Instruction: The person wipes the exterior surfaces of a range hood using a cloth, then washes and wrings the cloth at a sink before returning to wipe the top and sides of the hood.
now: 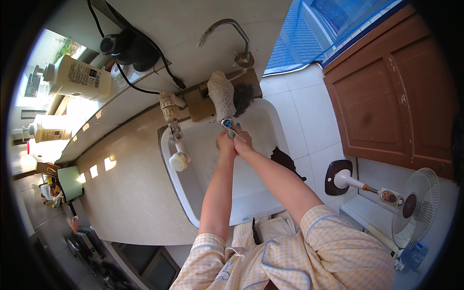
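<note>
Both arms reach down into a white sink (pixel 250 203). My left hand (pixel 226 144) and my right hand (pixel 243 140) are close together beneath the chrome spout of a faucet (pixel 229 125), whose lever points towards my right hand. The faucet covers part of both hands, and no held object can be made out between them. A pale, bumpy wrapping (pixel 220 92) stands just behind the faucet, with a dark, fuzzy clump (pixel 243 98) at its right. A dark cloth (pixel 287 161) hangs over the sink's right rim.
A white plastic pipe fitting (pixel 178 161) projects over the sink's left rim. Behind stands a curved metal spout (pixel 232 22). White jugs (pixel 81 79) line the window ledge at left, beside a black cable (pixel 143 88). At right are a brown cabinet door (pixel 391 94) and an electric fan (pixel 413 206).
</note>
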A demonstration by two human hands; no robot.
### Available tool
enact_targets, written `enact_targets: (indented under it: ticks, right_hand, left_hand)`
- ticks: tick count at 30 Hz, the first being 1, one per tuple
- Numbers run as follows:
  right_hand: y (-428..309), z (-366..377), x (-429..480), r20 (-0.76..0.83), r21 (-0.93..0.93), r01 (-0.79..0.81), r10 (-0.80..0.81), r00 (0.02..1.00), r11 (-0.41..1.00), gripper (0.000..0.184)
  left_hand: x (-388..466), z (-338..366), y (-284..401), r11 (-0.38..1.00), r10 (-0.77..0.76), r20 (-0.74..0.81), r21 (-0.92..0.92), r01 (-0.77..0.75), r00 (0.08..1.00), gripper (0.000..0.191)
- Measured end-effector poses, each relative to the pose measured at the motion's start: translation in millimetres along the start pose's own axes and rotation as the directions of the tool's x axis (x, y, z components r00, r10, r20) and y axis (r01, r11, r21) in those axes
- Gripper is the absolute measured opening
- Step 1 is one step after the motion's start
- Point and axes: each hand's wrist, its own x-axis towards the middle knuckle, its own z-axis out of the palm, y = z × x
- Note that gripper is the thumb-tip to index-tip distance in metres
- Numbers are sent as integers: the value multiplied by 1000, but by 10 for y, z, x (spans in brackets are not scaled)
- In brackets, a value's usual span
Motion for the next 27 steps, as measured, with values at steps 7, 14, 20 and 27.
enact_targets:
  ticks: [7,14,20,27]
  right_hand:
    - [-212,-366,-162,78,-236,211,-199,977,948,68]
    - [-53,-732,-65,365,-162,141,-74,928,977,51]
    - [19,-868,-12,371,115,158,-190,909,981,38]
    - [41,-907,109,377,-132,185,-124,918,974,27]
  left_hand:
    - [-60,129,63,993,-70,106,-90,79,992,19]
    - [52,-78,108,989,-132,399,-2,145,907,31]
    - [-127,-376,302,967,-253,510,169,193,822,29]
    - [-54,-625,205,904,-288,485,422,67,825,25]
